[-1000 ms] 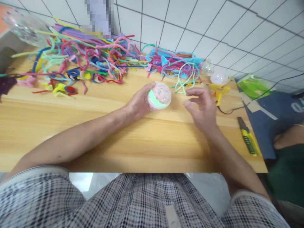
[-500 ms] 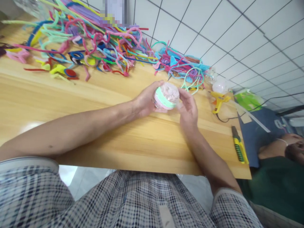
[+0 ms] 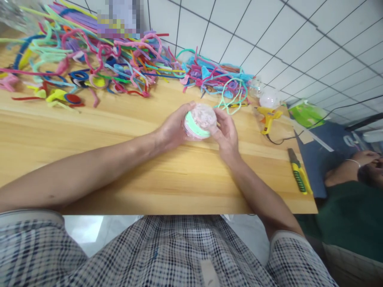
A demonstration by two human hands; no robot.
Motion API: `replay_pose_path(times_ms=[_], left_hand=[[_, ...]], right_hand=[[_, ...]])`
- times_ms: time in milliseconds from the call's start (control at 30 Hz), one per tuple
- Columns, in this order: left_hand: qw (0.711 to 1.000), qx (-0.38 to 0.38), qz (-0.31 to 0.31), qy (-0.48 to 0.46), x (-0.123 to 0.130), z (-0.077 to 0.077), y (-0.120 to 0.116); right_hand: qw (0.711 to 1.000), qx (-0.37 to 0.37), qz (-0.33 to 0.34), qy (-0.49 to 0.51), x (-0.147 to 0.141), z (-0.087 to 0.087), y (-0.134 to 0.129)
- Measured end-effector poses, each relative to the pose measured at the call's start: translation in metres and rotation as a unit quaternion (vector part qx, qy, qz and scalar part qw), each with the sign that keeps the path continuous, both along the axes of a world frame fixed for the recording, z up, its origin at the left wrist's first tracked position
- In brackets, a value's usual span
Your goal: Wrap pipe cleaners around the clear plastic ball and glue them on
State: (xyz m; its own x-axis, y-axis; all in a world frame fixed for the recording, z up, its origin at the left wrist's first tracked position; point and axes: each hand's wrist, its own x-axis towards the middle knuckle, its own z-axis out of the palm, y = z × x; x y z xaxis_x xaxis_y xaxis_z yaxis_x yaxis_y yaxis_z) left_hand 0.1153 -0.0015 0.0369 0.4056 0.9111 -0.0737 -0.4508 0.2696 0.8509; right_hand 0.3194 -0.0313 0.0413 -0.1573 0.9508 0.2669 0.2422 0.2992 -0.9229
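Between both hands is a clear round ball (image 3: 204, 116) with pale pink showing through it and a mint-green and pink band around its lower side. My left hand (image 3: 173, 124) is closed around the ball's left side, some of its fingers hidden behind it. From the right, my right hand (image 3: 228, 137) grips the ball with its thumb on the front and its fingers curled at the far side. Just beyond the ball lies a loose loop of mint-green pipe cleaner (image 3: 225, 104).
A tangled heap of coloured pipe cleaners (image 3: 104, 59) spreads along the back of the wooden table (image 3: 167, 179). To the right are a yellow glue gun (image 3: 269, 117) with a cord, a clear ball (image 3: 270, 98) and a green-and-yellow cutter (image 3: 297, 173). Another person's arm (image 3: 344, 169) is at far right.
My right thumb has come in onto the front of the ball, where the right hand was more open before. The whole view has shifted slightly, so table items appear farther left.
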Motion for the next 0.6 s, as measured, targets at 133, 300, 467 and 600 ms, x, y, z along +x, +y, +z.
replay_pose_path(times_ms=[133, 300, 467, 600], left_hand=[[0.998, -0.004, 0.059, 0.009, 0.009, -0.003, -0.009], [0.992, -0.024, 0.119, 0.025, 0.012, 0.001, -0.017], [0.992, -0.042, 0.116, 0.033, 0.013, 0.006, -0.019], [0.982, 0.050, 0.152, 0.101, 0.012, -0.006, -0.019]], right_hand=[[0.999, 0.032, 0.003, -0.042, -0.004, -0.010, -0.005], [0.989, 0.119, 0.018, -0.088, 0.002, -0.033, -0.001], [0.981, 0.157, 0.029, -0.110, 0.007, -0.038, 0.004], [0.981, 0.158, 0.021, -0.115, 0.002, -0.032, 0.001]])
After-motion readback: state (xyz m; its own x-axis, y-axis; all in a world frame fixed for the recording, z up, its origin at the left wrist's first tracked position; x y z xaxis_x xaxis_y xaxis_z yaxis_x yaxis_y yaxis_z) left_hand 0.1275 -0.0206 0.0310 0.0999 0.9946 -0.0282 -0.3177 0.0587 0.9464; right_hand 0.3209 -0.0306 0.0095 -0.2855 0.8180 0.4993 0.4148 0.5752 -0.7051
